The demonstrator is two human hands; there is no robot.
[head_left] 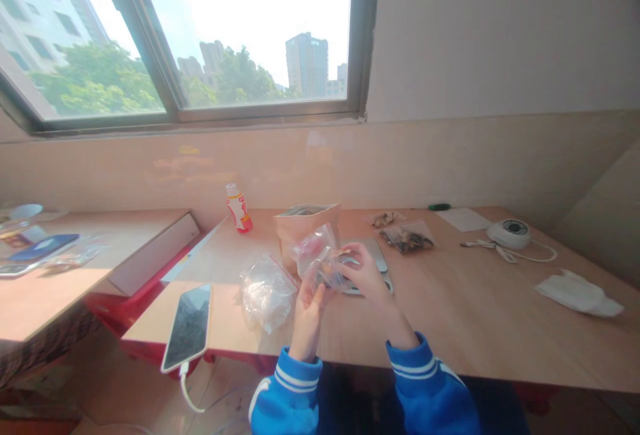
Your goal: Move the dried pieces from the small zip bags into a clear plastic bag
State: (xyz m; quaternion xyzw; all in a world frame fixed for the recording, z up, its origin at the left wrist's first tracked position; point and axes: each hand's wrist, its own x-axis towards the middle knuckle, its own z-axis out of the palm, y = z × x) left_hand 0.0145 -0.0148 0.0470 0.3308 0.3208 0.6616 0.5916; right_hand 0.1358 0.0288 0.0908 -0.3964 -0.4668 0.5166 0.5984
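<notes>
My left hand point(311, 303) is closed on the lower left side of a clear plastic bag point(316, 252) with small brownish pieces in it. At the bag's right side my right hand point(364, 268) is bent, its thumb and fingers pinching the plastic. Behind the bag stands an open brown paper bag point(287, 235). Partly hidden under my right hand is a flat silver-grey device point(376, 255), perhaps a small scale. To the left of my hands lies a puffy clear plastic bag point(269, 294) with a red edge.
A phone point(187, 325) with a white cable overhangs the front left edge. A bottle point(239, 208) stands at the back. Two filled bags point(407, 238) point(385, 220), a white camera point(509, 233), paper point(463, 219) and a crumpled white bag point(580, 293) lie rightward.
</notes>
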